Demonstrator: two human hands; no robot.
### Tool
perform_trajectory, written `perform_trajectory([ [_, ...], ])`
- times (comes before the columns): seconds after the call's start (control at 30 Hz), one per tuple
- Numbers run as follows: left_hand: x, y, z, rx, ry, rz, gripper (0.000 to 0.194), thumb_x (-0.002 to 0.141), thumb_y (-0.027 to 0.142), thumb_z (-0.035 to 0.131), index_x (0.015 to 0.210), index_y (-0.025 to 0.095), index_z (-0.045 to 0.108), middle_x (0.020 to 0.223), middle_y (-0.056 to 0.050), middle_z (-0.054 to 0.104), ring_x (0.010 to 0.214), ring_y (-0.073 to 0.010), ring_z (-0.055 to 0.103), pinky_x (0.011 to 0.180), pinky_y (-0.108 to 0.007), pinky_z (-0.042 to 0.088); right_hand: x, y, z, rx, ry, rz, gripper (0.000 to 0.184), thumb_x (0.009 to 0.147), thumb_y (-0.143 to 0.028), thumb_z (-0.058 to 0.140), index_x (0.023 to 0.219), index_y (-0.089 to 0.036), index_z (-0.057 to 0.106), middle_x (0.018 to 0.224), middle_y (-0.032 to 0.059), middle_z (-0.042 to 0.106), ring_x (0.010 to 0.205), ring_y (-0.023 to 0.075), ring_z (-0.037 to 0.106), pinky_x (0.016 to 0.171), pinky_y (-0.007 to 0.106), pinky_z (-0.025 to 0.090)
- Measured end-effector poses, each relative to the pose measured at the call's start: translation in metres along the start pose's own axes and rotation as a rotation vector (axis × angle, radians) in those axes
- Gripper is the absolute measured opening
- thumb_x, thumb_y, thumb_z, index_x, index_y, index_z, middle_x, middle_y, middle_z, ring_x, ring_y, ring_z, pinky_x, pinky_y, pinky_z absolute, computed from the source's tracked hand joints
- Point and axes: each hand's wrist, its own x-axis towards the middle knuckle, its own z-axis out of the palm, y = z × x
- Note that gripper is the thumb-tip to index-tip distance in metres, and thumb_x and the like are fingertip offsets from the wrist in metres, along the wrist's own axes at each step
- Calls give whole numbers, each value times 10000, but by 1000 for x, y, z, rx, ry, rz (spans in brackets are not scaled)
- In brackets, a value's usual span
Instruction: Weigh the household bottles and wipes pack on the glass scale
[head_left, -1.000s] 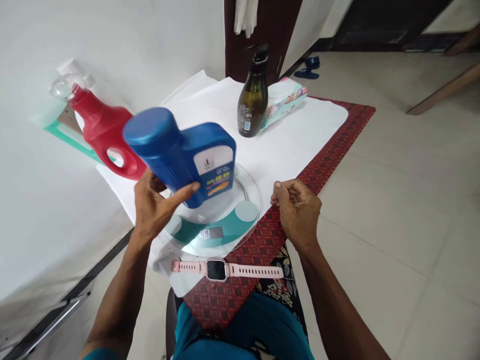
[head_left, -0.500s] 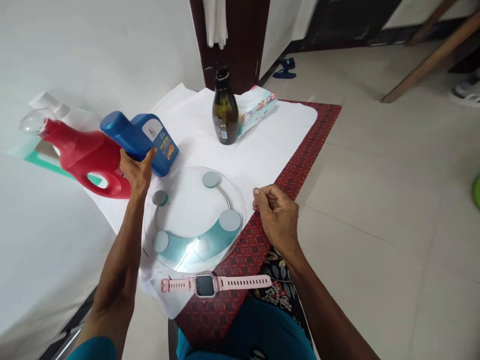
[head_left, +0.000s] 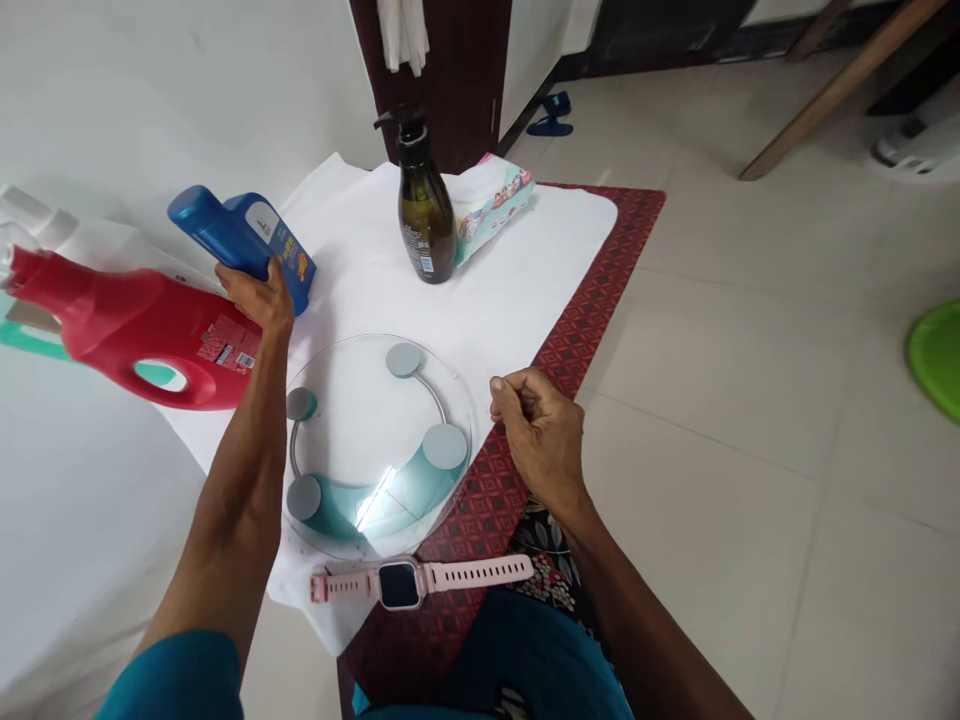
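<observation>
My left hand (head_left: 259,298) is wrapped round a blue bottle (head_left: 271,240) with a blue cap, which leans to the left behind the scale. Just left of that hand, a large red detergent bottle (head_left: 112,305) with a handle hole lies tilted, partly covered by my forearm. My right hand (head_left: 541,425) is closed in a loose fist over the table's right edge, and nothing shows in its fingers. Between my hands is a round glass bathroom scale (head_left: 345,430) with grey pads and a teal band. In front of it lies a pink smartwatch (head_left: 400,584), its strap stretched flat.
A dark pump bottle (head_left: 427,220) stands at the back, beside a pastel-coloured packet (head_left: 495,208). White cloth (head_left: 495,310) covers much of the red patterned table (head_left: 577,340). Blue slippers (head_left: 551,127) and a green basin (head_left: 937,360) are on the tiled floor.
The view has turned slightly to the right. My left hand and the blue bottle have moved a little back, away from the scale. My right hand keeps its closed shape.
</observation>
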Motion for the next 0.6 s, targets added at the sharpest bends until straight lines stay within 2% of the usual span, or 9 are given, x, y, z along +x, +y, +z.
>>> perform_trajectory([
  [0.1, 18, 3, 9, 54, 200, -99, 721, 869, 574, 894, 1184, 197, 366, 1479, -149, 451, 1613, -402, 273, 1302, -597, 277, 0, -1, -1, 5, -2, -9, 371, 1069, -478, 608, 774, -260, 555, 650, -32, 610, 586, 148, 560, 621, 306, 452],
  [0.17, 23, 7, 10, 61, 212, -120, 731, 870, 521, 908, 1216, 193, 353, 1503, -160, 426, 1623, -403, 271, 1312, -585, 272, 0, -2, -1, 2, -2, -17, 375, 1073, -473, 602, 769, -260, 548, 649, -31, 608, 585, 148, 552, 620, 308, 446],
  [0.27, 18, 16, 7, 53, 195, -99, 854, 828, 606, 927, 1287, 174, 351, 1565, -174, 376, 1649, -425, 197, 1348, -584, 217, 1, -2, -2, -4, -1, -25, 379, 1074, -470, 597, 763, -261, 542, 648, -31, 607, 584, 148, 545, 622, 313, 437],
  [0.4, -7, 33, -3, 29, 149, -26, 1105, 765, 712, 936, 1441, 103, 309, 1690, -258, 215, 1677, -497, -53, 1382, -650, 19, 2, -2, -3, -1, -7, -25, 379, 1073, -462, 593, 756, -261, 541, 640, -37, 597, 576, 146, 541, 619, 313, 422],
  [0.47, -24, 45, -9, 21, 138, 54, 1198, 776, 730, 915, 1519, 59, 257, 1741, -324, 106, 1682, -518, -104, 1380, -679, -32, 2, -2, -3, 2, -12, -28, 377, 1075, -464, 592, 761, -262, 542, 641, -37, 599, 577, 148, 545, 620, 313, 423],
  [0.53, -40, 57, -15, 21, 128, 144, 1258, 755, 748, 915, 1582, 70, 250, 1769, -325, 103, 1702, -505, -38, 1393, -676, -11, 2, -2, -3, 2, -16, -33, 376, 1079, -471, 591, 769, -263, 546, 645, -36, 606, 581, 151, 553, 623, 312, 429],
  [0.6, -53, 69, -18, -11, 34, 183, 1261, 703, 771, 935, 1610, 149, 318, 1740, -269, 283, 1694, -481, 177, 1394, -665, 138, 2, -1, -2, -3, -17, -43, 382, 1081, -480, 590, 769, -262, 552, 644, -34, 613, 580, 153, 558, 624, 312, 432],
])
